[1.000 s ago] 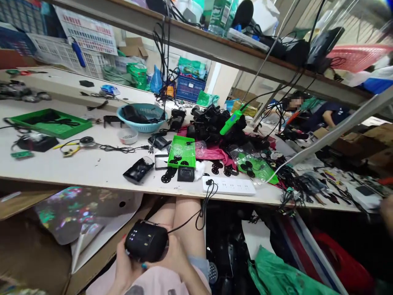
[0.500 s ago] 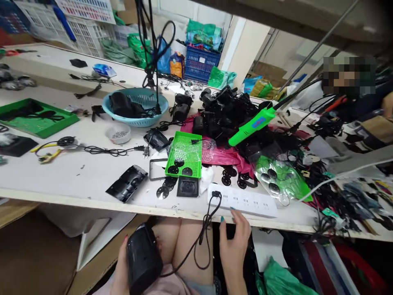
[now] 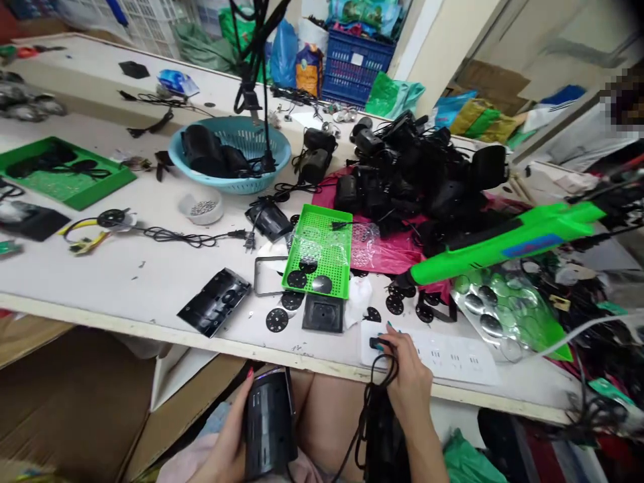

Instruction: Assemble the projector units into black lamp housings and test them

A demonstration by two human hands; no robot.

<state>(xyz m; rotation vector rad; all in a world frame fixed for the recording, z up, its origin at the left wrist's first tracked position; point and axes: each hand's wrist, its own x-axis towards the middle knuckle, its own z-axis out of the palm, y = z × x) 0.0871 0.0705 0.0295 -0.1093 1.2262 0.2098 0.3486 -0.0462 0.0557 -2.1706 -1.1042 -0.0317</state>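
Observation:
My left hand (image 3: 229,436) grips a black boxy device (image 3: 269,422) upright over my lap, below the table edge. Its black cable (image 3: 375,386) loops up to a plug (image 3: 378,343) seated in the white power strip (image 3: 443,352) at the table's front edge. My right hand (image 3: 410,376) reaches up to that strip, fingertips pinched on the plug. Just left of the strip lie a small black square part (image 3: 323,312) and several black perforated discs (image 3: 277,319).
A green perforated tray (image 3: 322,251), a black flat panel (image 3: 215,310), a teal basket (image 3: 231,157) with black parts, and a heap of black devices (image 3: 402,174) on pink plastic crowd the table. A green hanging tool (image 3: 503,243) juts over the right. Cardboard (image 3: 65,396) sits lower left.
My right hand rose from below the table edge onto the plug in the power strip. The left hand turned the black device upright. The view shifted closer to the table.

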